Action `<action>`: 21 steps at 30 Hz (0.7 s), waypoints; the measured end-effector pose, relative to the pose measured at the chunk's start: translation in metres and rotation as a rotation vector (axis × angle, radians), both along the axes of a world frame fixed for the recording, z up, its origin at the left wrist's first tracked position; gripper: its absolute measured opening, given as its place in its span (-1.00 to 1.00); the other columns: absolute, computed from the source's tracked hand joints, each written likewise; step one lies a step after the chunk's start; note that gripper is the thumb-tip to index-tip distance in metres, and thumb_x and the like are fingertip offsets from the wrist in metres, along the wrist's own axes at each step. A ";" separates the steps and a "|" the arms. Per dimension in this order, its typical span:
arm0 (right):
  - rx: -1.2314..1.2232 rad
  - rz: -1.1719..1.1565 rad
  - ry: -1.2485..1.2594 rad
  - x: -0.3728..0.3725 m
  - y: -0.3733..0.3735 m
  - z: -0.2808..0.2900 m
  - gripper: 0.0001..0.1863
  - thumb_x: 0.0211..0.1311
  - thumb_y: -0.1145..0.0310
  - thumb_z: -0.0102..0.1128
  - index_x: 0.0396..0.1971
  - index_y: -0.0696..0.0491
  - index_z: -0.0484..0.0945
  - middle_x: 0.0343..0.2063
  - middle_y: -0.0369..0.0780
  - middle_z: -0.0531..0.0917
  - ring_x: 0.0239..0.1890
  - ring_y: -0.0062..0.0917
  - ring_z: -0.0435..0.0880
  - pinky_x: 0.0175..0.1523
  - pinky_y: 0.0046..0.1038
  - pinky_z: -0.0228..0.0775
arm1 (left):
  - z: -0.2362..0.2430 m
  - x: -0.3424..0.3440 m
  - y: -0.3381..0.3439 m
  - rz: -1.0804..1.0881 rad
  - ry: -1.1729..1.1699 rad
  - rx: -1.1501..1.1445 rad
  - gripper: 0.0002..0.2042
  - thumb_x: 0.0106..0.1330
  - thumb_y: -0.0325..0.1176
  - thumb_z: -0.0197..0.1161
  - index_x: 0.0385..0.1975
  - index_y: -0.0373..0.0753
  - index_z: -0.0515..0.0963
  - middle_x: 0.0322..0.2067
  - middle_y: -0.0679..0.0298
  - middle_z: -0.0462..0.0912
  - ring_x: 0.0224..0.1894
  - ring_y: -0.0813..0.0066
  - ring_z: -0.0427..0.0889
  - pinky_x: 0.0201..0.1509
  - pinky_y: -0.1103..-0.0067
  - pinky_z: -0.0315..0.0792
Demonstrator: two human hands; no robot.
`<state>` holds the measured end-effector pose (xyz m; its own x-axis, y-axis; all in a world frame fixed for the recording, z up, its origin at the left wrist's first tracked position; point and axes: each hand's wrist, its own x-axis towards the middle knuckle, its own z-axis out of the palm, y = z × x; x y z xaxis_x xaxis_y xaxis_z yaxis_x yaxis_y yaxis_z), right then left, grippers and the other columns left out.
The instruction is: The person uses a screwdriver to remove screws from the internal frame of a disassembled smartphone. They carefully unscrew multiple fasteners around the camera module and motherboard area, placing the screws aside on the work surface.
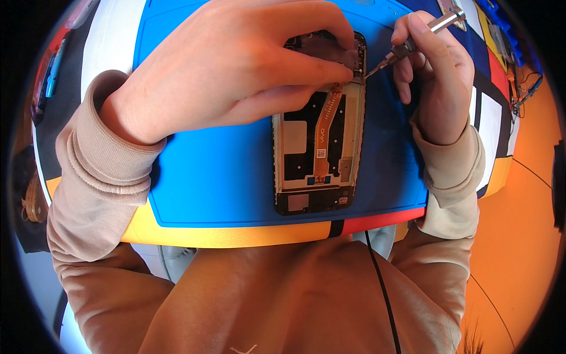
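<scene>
An opened smartphone (348, 203) lies lengthwise in front of me, its inside facing up. An orange-brown flex cable (323, 133) runs down its middle to a connector near the lower end. My left hand (247, 65) reaches over the phone's upper half with bent fingers, fingertips at its upper right part; whatever they may pinch is hidden. In my right hand (436, 65) is a silver screwdriver (407, 47), held slantwise between thumb and fingers. Its thin tip meets the phone's right edge, close beside my left fingertips.
Under the phone lies a blue work mat (218, 183) on a colour-blocked table cover (236, 235). Pens (56, 68) lie at the far left edge. Wires (525, 94) and blue bins (504, 26) are at the far right. A black cord (380, 283) hangs down over my front.
</scene>
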<state>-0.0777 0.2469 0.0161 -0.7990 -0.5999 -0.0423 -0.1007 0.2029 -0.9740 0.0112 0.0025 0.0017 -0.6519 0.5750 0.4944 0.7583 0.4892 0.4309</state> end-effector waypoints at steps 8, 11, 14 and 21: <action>0.000 0.021 -0.007 -0.001 0.001 0.000 -0.64 0.54 0.13 -0.05 -0.33 0.11 0.52 -0.66 -0.36 0.38 -0.70 -0.73 0.27 -0.57 -0.68 0.02 | -0.008 -0.001 -0.002 -0.023 0.043 0.039 -0.75 0.13 -0.39 0.39 -0.17 -0.23 0.71 -0.07 0.11 0.63 -0.11 0.28 0.62 -0.09 0.46 0.52; 0.002 0.014 -0.010 -0.001 0.001 0.000 -0.64 0.54 0.13 -0.04 -0.33 0.11 0.52 -0.67 -0.37 0.37 -0.70 -0.73 0.27 -0.57 -0.68 0.02 | -0.012 -0.002 -0.002 -0.026 0.089 -0.015 -0.75 0.14 -0.39 0.39 -0.16 -0.22 0.71 -0.06 0.13 0.63 -0.11 0.29 0.62 -0.08 0.45 0.51; -0.004 0.003 -0.014 -0.001 0.001 -0.001 -0.65 0.53 0.14 0.00 -0.35 0.11 0.53 -0.68 -0.38 0.37 -0.71 -0.73 0.26 -0.59 -0.68 0.02 | -0.013 -0.003 -0.002 -0.030 0.144 -0.029 -0.74 0.14 -0.38 0.39 -0.16 -0.21 0.71 -0.05 0.13 0.62 -0.12 0.29 0.62 -0.09 0.45 0.50; -0.019 -0.032 -0.030 -0.001 -0.002 -0.003 -0.67 0.48 0.15 0.15 -0.39 0.10 0.54 -0.71 -0.40 0.36 -0.76 -0.77 0.22 -0.66 -0.71 -0.03 | -0.006 0.000 -0.001 -0.028 0.146 -0.008 -0.74 0.13 -0.40 0.39 -0.15 -0.22 0.70 -0.03 0.12 0.61 -0.14 0.30 0.62 -0.11 0.46 0.50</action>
<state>-0.0785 0.2453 0.0133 -0.8160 -0.5753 -0.0554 -0.0653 0.1871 -0.9802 0.0109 0.0019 -0.0040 -0.5573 0.5965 0.5777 0.8259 0.4701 0.3113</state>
